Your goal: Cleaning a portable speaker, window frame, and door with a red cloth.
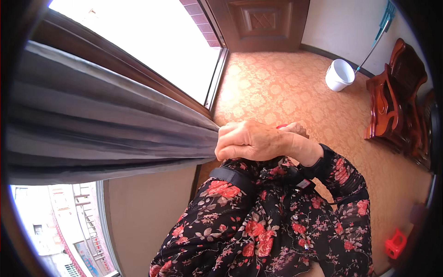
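My right hand [252,140] is closed around the gathered end of a grey curtain [114,121], whose folds spread out to the left. Partly hidden behind my right wrist is my left hand [296,128], its fingers curled, with a small red thing [282,126] at its edge; what it holds cannot be made out. Both hands are in front of my black floral garment [256,221]. A dark band [230,176] crosses the cloth just below my right hand.
A bright opening with a dark frame lies upper left, beside a brown panelled door [263,20]. A white bucket [340,75], a teal-headed mop [375,43] and a carved wooden chair [384,107] stand at right. A red plastic stool [395,243] is lower right; a window [79,221] is lower left.
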`<state>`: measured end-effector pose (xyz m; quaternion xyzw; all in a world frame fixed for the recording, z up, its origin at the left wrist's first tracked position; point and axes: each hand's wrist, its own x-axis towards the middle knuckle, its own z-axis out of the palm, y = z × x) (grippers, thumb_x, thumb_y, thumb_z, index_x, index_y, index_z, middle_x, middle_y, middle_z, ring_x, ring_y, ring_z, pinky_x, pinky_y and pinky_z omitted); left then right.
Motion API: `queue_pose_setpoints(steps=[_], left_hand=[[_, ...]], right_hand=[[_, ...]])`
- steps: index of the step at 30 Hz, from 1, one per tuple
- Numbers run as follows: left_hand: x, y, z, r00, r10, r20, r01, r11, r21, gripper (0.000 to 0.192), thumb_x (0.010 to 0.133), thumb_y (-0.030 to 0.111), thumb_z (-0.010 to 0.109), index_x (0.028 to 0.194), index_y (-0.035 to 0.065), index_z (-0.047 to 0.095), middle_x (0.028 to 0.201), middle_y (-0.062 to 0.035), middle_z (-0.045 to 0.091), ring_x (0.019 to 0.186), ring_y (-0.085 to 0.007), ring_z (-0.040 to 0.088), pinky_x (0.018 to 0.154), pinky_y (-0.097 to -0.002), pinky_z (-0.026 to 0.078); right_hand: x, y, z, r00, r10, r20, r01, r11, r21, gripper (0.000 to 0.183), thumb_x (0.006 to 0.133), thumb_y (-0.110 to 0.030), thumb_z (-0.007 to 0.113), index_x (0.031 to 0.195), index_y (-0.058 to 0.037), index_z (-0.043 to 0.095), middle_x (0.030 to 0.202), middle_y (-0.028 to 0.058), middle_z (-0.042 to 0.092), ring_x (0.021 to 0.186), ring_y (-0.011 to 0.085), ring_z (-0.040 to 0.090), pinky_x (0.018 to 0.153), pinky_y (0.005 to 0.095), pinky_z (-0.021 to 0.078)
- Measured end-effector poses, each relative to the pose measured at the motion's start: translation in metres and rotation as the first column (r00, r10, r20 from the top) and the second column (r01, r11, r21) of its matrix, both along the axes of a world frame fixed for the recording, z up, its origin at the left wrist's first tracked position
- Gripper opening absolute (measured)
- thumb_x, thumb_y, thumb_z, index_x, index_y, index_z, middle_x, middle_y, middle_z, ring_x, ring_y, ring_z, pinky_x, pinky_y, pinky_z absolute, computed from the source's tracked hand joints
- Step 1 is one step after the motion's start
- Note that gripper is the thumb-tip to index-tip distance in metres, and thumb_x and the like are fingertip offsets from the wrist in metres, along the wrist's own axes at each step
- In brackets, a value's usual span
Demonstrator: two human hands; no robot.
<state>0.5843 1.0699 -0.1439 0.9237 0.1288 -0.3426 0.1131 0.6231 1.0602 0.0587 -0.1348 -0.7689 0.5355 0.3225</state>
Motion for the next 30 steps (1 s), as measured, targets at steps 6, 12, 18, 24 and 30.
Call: queue_pose_setpoints(steps=[6, 12, 18, 24, 30], left_hand=[[0.010, 0.063, 0.035, 0.821, 0.552, 0.145, -0.483, 0.808, -0.338, 0.024, 0.092, 0.021, 0.058, 0.112, 0.0072, 0.060, 0.090, -0.0037, 0.065, 0.083, -0.0131, 0.063, 0.073, -0.0242, 0.050], [-0.005, 0.202, 0.074, -0.238, 0.949, -0.207, 0.012, -0.210, -0.978, 0.025, 0.091, 0.026, 0.061, 0.104, 0.0052, 0.062, 0.078, -0.0023, 0.066, 0.058, -0.0089, 0.060, 0.043, -0.0208, 0.043], [0.038, 0.197, 0.111, 0.031, 0.834, 0.551, -0.334, 0.528, -0.781, 0.041, 0.078, 0.017, 0.073, 0.114, 0.0069, 0.056, 0.096, -0.0164, 0.064, 0.090, -0.0318, 0.064, 0.079, -0.0380, 0.051], [0.026, 0.329, 0.077, 0.298, 0.518, 0.802, -0.611, 0.749, -0.256, 0.058, 0.073, 0.003, 0.071, 0.124, -0.0006, 0.044, 0.115, -0.0239, 0.052, 0.103, -0.0414, 0.054, 0.084, -0.0453, 0.048], [0.086, 0.352, 0.141, 0.348, 0.583, 0.734, -0.330, 0.809, -0.487, 0.044, 0.079, 0.005, 0.068, 0.121, 0.0035, 0.054, 0.105, -0.0165, 0.060, 0.089, -0.0315, 0.062, 0.077, -0.0406, 0.051]], right_hand=[[0.041, 0.028, -0.032, 0.912, -0.372, -0.171, 0.407, 0.869, 0.282, 0.013, 0.088, -0.013, 0.059, 0.094, -0.0025, 0.064, 0.097, 0.0073, 0.061, 0.094, 0.0237, 0.057, 0.081, 0.0328, 0.0460], [0.138, 0.086, -0.112, 0.562, -0.827, 0.024, 0.686, 0.450, -0.572, 0.024, 0.093, -0.018, 0.054, 0.113, -0.0057, 0.057, 0.108, 0.0044, 0.060, 0.101, 0.0161, 0.057, 0.083, 0.0310, 0.0470], [0.160, 0.106, -0.149, 0.651, -0.754, -0.087, 0.290, 0.353, -0.890, 0.063, 0.089, -0.049, 0.058, 0.135, -0.0093, 0.041, 0.127, 0.0079, 0.053, 0.115, 0.0240, 0.053, 0.087, 0.0439, 0.0505], [0.142, 0.306, -0.167, 0.548, -0.815, -0.189, 0.091, 0.282, -0.955, 0.031, 0.082, -0.010, 0.066, 0.111, -0.0052, 0.059, 0.099, 0.0048, 0.065, 0.085, 0.0165, 0.065, 0.079, 0.0317, 0.0535], [0.191, 0.478, -0.268, 0.297, -0.936, 0.188, 0.650, 0.054, -0.758, 0.024, 0.071, -0.015, 0.070, 0.092, -0.0037, 0.067, 0.087, 0.0062, 0.068, 0.079, 0.0163, 0.065, 0.072, 0.0302, 0.0521]])
